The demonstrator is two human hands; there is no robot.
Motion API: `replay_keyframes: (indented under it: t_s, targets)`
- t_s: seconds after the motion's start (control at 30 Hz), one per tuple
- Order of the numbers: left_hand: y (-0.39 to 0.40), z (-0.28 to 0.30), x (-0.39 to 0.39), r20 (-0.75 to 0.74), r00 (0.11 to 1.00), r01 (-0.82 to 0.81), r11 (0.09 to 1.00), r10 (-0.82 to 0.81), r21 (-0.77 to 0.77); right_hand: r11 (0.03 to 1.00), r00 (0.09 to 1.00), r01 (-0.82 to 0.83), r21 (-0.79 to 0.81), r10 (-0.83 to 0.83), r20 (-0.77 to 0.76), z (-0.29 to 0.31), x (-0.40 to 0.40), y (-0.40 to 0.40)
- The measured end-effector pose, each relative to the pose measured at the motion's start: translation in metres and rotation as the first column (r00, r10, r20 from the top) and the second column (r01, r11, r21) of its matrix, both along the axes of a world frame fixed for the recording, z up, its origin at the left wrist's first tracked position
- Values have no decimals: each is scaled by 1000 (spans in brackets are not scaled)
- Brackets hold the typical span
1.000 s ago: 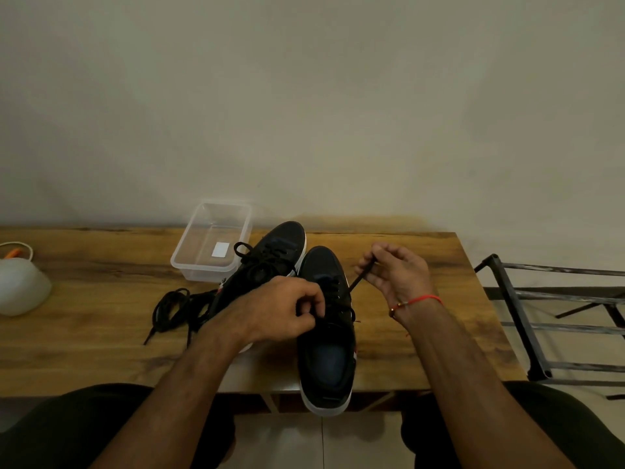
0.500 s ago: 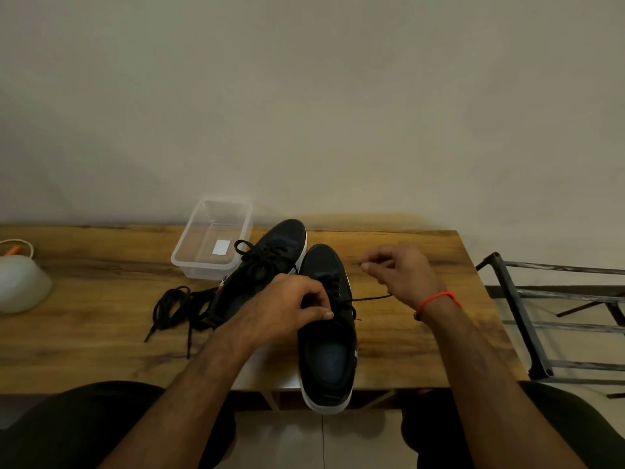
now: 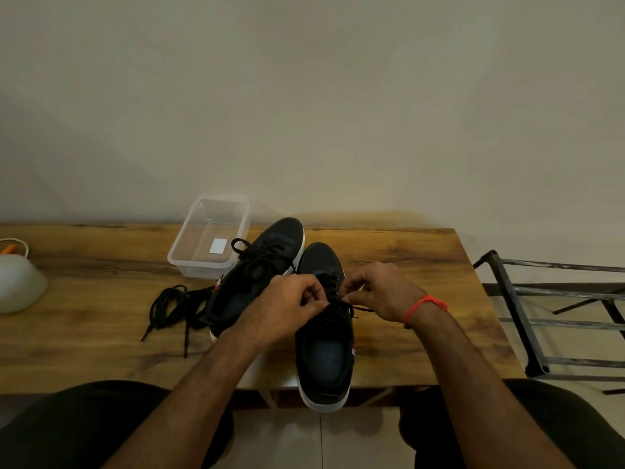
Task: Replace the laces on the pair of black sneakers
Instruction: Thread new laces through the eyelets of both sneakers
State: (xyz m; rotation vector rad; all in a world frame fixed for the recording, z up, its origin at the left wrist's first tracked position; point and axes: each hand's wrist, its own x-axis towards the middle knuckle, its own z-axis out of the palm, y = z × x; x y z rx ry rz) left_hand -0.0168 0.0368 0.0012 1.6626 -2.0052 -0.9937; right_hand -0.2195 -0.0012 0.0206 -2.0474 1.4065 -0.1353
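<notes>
Key relation: the near sneaker [image 3: 324, 336] lies lengthwise away from the person, toe toward the wall, heel hanging over the table's near edge; its eyelet rows sit directly under both hands.
Left hand: the left hand [image 3: 287, 304] is curled over the eyelets from the left side, thumb and forefinger pinching the lace [image 3: 358, 309] at the shoe's middle.
Right hand: the right hand [image 3: 378, 289] is closed on the same lace from the right, fingertips almost meeting the left's; a short run of lace trails right beneath it.
Nearer hand: both are equally close to the eyelets.
Other sneaker: the far sneaker [image 3: 257, 275] lies angled just left, touching its mate, laced.
Spare laces: loose laces [image 3: 172, 308] lie piled left of it.
Surface: wooden table [image 3: 84, 333], with a clear plastic tub [image 3: 189, 252] behind.
Room: plain wall; a metal rack [image 3: 527, 319] stands at right.
</notes>
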Motion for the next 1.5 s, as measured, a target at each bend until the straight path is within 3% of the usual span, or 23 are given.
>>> replay_keyframes:
  t_s: [0.63,0.9,1.33,1.5]
  targets:
    - [3,0,-6,3,999,-49,999,49,-20,998,998,-38,55,35,58,-1,1,0]
    - [1,0,-3,-16,999,-27,1000,27,11,991,973,46,129,-74,217,-4,2,0]
    - [-1,0,-3,-44,997,-56,998,58,37,996,977,-13,93,-6,211,-2,1,0]
    - [-1,1,-2,-52,997,-45,998,48,53,991,969,18,134,-50,243,1,1,0]
